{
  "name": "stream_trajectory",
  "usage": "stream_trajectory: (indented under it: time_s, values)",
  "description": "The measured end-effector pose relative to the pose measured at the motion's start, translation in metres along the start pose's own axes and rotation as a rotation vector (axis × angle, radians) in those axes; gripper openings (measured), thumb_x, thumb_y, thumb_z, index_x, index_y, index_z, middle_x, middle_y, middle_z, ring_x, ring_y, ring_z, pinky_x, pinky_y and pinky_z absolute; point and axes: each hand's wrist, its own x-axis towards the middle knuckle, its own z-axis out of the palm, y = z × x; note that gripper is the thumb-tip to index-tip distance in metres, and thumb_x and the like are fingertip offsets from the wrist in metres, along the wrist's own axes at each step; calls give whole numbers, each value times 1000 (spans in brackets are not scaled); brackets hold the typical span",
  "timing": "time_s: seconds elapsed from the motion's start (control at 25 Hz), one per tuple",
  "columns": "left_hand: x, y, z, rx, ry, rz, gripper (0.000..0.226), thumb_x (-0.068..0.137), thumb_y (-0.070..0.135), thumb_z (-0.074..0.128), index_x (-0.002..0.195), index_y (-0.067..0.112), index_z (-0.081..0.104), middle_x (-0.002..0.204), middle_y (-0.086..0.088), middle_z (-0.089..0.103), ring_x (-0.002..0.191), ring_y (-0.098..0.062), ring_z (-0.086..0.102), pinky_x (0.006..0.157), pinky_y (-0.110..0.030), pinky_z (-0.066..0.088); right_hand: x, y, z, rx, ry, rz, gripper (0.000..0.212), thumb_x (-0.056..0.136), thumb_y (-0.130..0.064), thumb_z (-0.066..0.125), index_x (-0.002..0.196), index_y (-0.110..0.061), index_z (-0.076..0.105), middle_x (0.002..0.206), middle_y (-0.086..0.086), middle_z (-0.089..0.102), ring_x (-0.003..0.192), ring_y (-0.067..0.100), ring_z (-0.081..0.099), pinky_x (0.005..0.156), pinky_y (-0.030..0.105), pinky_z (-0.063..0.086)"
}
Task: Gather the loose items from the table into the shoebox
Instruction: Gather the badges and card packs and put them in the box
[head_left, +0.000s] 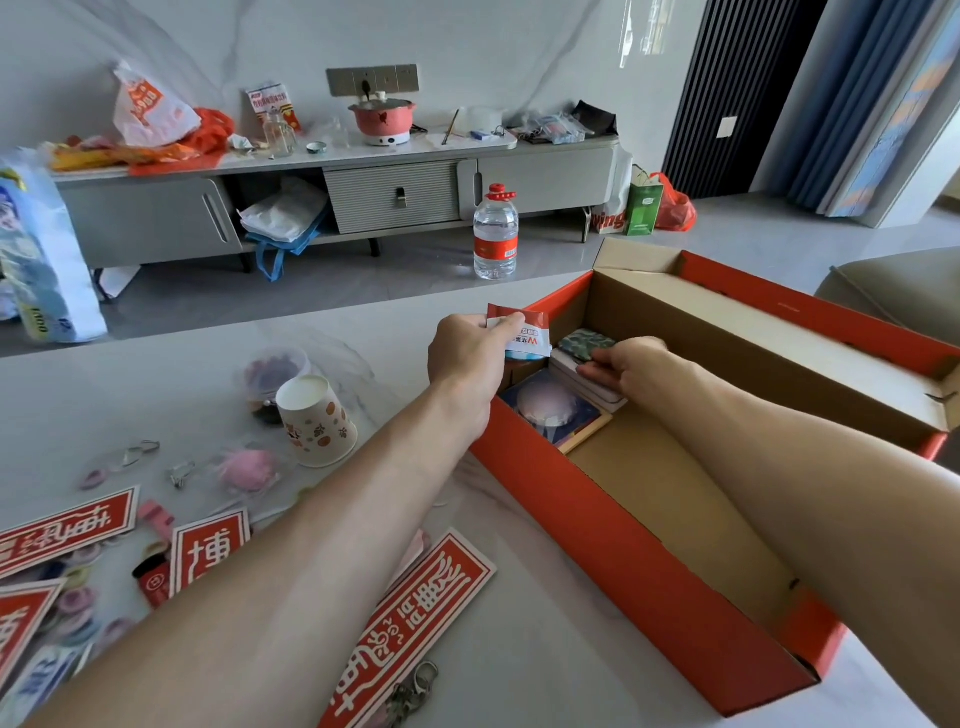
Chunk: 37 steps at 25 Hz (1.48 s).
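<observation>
Hovering over the far-left corner of the shoebox (613, 525), a packet (530, 338) is pinched by the left hand (467, 358). The right hand (636, 371) is laid on a white case (566, 366) inside; its grip cannot be told.

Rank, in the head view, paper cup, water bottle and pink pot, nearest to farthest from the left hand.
1. paper cup, on the table left of the left hand
2. water bottle, on the floor beyond
3. pink pot, on the far cabinet
</observation>
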Motion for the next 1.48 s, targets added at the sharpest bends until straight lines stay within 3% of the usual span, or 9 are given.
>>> stream_trajectory:
  time_s: [0.16, 0.28, 0.4, 0.48, 0.72, 0.84, 1.0, 1.28, 1.48]
  values:
    - [1, 1, -1, 6, -22, -7, 35, 88, 39, 71, 107, 10, 71, 98, -4, 72, 79, -8, 63, 60, -16, 42, -13, -6, 0, -388, 152, -71, 29, 102, -10, 47, 80, 5, 58, 72, 12, 62, 28, 13, 52, 33, 18, 44]
    - [0, 4, -3, -28, -24, -32, 34, 89, 38, 70, 108, 10, 72, 100, -4, 73, 83, -8, 63, 62, -17, 42, -45, -10, -6, -435, -11, -292, 18, 94, -17, 62, 92, 0, 68, 69, 8, 66, 49, 10, 59, 43, 17, 47]
    - [0, 8, -5, -72, -45, -49, 29, 91, 35, 69, 104, 10, 74, 100, -5, 74, 91, -16, 68, 76, -25, 53, -82, -1, 2, -354, -444, -199, 20, 92, -16, 62, 104, -1, 68, 81, 10, 72, 60, 13, 68, 51, 20, 53]
    - [-1, 10, -5, -75, -78, -51, 25, 92, 34, 66, 100, 12, 74, 98, -5, 75, 92, -18, 70, 82, -28, 54, -90, 2, 6, -318, -474, -169, 17, 94, -10, 59, 104, 1, 66, 80, 12, 71, 61, 14, 68, 53, 20, 54]
    - [-1, 12, -4, -64, -87, -68, 25, 92, 36, 66, 99, 13, 74, 97, -5, 75, 91, -19, 71, 86, -31, 56, -96, -1, 7, -408, -324, -317, 15, 99, -12, 51, 108, -9, 63, 93, 13, 65, 63, 14, 62, 51, 20, 51]
    - [-1, 9, -3, -35, -74, -50, 27, 92, 38, 66, 101, 13, 74, 96, -4, 75, 87, -16, 70, 72, -24, 53, -99, 0, 5, -434, -377, -322, 24, 97, -29, 55, 109, -11, 66, 93, 8, 62, 70, 15, 59, 56, 22, 51]
    - [0, 9, -3, -14, -89, -23, 27, 92, 39, 66, 92, 14, 75, 93, -6, 75, 85, -18, 69, 71, -28, 54, -100, -1, 5, -546, -332, -412, 18, 89, -34, 66, 86, -17, 71, 79, -2, 64, 68, 9, 51, 57, 20, 43]
    - [3, 2, 0, 15, -49, 0, 13, 91, 21, 68, 94, 11, 76, 92, -6, 74, 83, -16, 72, 83, -39, 60, -62, -9, -54, -293, 106, -29, 19, 101, -5, 44, 113, 7, 53, 70, 12, 56, 58, 15, 55, 38, 20, 49]
    - [2, 2, -1, 25, -68, -5, 13, 92, 17, 67, 95, 9, 76, 94, -7, 73, 87, -18, 72, 82, -38, 61, -45, -1, -61, -322, 180, 19, 15, 99, -6, 47, 87, -1, 53, 67, 11, 56, 54, 15, 54, 34, 19, 46]
